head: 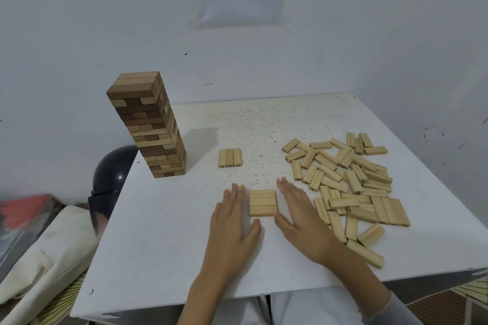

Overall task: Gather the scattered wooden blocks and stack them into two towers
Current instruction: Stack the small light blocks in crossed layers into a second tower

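Left hand (pixel 233 221) and right hand (pixel 298 215), fingers flat and open, flank three-block row (pixel 263 202) at lower centre. Risk: uneven squeeze skews row; sleeve could drag loose pile (pixel 351 182).

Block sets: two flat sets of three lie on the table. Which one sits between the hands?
The near set, flanked by the left hand and right hand. The far set lies alone.
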`<state>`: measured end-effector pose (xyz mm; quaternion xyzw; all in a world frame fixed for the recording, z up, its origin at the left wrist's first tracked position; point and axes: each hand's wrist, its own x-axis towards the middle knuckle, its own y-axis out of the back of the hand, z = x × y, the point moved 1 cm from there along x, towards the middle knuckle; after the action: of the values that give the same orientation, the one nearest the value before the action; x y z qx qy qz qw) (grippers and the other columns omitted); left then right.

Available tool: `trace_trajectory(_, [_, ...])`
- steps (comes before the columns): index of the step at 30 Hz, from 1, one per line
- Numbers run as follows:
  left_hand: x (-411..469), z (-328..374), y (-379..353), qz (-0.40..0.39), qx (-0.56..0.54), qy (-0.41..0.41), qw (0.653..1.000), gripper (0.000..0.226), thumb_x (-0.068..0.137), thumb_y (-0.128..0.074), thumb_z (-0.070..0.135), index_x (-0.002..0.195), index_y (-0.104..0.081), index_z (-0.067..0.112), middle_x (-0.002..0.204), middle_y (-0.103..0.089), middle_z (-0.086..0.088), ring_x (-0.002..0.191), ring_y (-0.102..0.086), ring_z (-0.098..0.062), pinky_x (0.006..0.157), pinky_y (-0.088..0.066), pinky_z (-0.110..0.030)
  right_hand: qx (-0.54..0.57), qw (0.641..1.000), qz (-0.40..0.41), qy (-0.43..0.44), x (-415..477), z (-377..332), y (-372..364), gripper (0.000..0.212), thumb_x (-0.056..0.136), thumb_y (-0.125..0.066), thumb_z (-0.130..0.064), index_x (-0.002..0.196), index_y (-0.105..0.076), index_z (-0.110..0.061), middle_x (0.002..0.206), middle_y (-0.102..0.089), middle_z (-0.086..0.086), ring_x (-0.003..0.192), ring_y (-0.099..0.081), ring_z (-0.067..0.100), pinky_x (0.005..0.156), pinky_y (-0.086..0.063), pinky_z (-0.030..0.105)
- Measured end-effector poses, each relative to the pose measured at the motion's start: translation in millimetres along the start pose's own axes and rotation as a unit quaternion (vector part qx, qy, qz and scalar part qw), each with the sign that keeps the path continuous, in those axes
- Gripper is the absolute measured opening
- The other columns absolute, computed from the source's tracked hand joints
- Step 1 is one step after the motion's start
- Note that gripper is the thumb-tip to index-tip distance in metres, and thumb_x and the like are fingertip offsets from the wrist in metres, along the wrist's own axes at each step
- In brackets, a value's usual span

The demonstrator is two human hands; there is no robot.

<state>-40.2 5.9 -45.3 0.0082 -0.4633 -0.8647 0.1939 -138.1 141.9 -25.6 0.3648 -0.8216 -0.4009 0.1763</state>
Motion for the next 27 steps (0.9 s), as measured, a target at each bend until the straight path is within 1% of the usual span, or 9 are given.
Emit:
trace_trajectory(2, [5, 2, 13, 0.013, -0.07, -0.025, 0.997, 0.054, 0.09, -0.052, 0.039, 0.141, -0.036, 0.033, 0.154, -0.016, 0.021, 0.141, 0.001, 0.009, 0.114, -0.003, -0.014, 0.058, 0.997, 0.041, 0.03, 2, 0, 9, 0.048, 0.097, -0.049, -0.018, 0.143, -0.034, -0.021, 0.145, -0.026, -0.017, 0.136, -0.014, -0.004, 0.112, -0.015, 0.018])
trace_trajectory(5, [19, 0, 22, 0.004, -0.064, -0.089, 0.994, 0.044, 0.076, -0.049, 0.05, 0.116, -0.051, 0.031, 0.14, -0.038, 0.019, 0.139, -0.014, 0.007, 0.103, -0.004, -0.002, 0.024, 0.997, 0.041, 0.061, 9, 4, 12, 0.03, 0.087, -0.056, -0.027, 0.117, -0.054, -0.024, 0.12, -0.044, -0.012, 0.122, -0.032, 0.004, 0.1, -0.032, 0.02])
trace_trajectory(8, [30, -3, 24, -0.037, -0.018, -0.119, 0.992, 0.046, 0.072, -0.046, 0.054, 0.11, -0.054, 0.028, 0.129, -0.045, 0.016, 0.134, -0.021, 0.004, 0.099, -0.005, -0.003, -0.04, 0.996, 0.023, 0.08, 14, 3, 13, 0.039, 0.077, -0.045, -0.046, 0.11, -0.055, -0.027, 0.11, -0.044, -0.012, 0.111, -0.037, 0.007, 0.095, -0.037, 0.025])
trace_trajectory(11, [36, -4, 25, -0.043, 0.003, -0.143, 0.989, 0.038, 0.071, -0.047, 0.049, 0.101, -0.057, 0.028, 0.113, -0.051, 0.016, 0.119, -0.038, 0.0, 0.095, -0.016, -0.009, -0.074, 0.993, 0.029, 0.092, 16, 5, 12, 0.039, 0.075, -0.046, -0.044, 0.11, -0.053, -0.028, 0.108, -0.044, -0.012, 0.105, -0.037, 0.008, 0.093, -0.038, 0.029])
trace_trajectory(14, [38, -6, 25, -0.042, -0.022, -0.135, 0.99, 0.03, 0.072, -0.051, 0.045, 0.097, -0.058, 0.03, 0.107, -0.052, 0.017, 0.109, -0.043, 0.002, 0.093, -0.022, -0.014, -0.075, 0.992, 0.044, 0.096, 17, 5, 11, 0.037, 0.074, -0.044, -0.042, 0.107, -0.054, -0.029, 0.106, -0.045, -0.014, 0.102, -0.039, 0.008, 0.092, -0.038, 0.029])
trace_trajectory(17, [39, -8, 24, -0.046, -0.063, -0.124, 0.989, 0.024, 0.072, -0.061, 0.036, 0.095, -0.058, 0.03, 0.105, -0.053, 0.017, 0.108, -0.05, -0.003, 0.096, -0.033, -0.024, -0.057, 0.992, 0.055, 0.097, 18, 7, 11, 0.034, 0.072, -0.045, -0.043, 0.102, -0.055, -0.03, 0.101, -0.047, -0.016, 0.099, -0.041, 0.008, 0.09, -0.039, 0.029])
trace_trajectory(20, [36, -7, 26, -0.032, -0.117, -0.107, 0.987, 0.029, 0.071, -0.072, 0.022, 0.095, -0.056, 0.029, 0.099, -0.058, 0.013, 0.1, -0.056, -0.012, 0.089, -0.044, -0.033, -0.03, 0.992, 0.069, 0.098, 19, 8, 12, 0.033, 0.069, -0.052, -0.043, 0.099, -0.055, -0.03, 0.097, -0.05, -0.018, 0.096, -0.044, 0.007, 0.088, -0.042, 0.03])
trace_trajectory(25, [31, -10, 34, 0.014, -0.307, -0.016, 0.952, 0.045, 0.069, -0.08, -0.001, 0.102, -0.057, 0.017, 0.108, -0.067, 0.006, 0.108, -0.061, -0.014, 0.09, -0.042, -0.015, 0.099, 0.986, 0.112, 0.07, 22, 3, 13, 0.037, 0.063, -0.064, -0.038, 0.098, -0.054, -0.031, 0.096, -0.053, -0.022, 0.099, -0.048, 0.007, 0.084, -0.042, 0.024])
trace_trajectory(27, [34, -14, 37, 0.027, -0.344, -0.003, 0.939, 0.047, 0.069, -0.079, 0.0, 0.107, -0.055, 0.015, 0.115, -0.067, 0.003, 0.114, -0.059, -0.016, 0.098, -0.041, -0.02, 0.152, 0.979, 0.121, 0.055, 27, -1, 11, 0.04, 0.063, -0.069, -0.036, 0.099, -0.053, -0.031, 0.098, -0.053, -0.022, 0.102, -0.048, 0.006, 0.085, -0.039, 0.017])
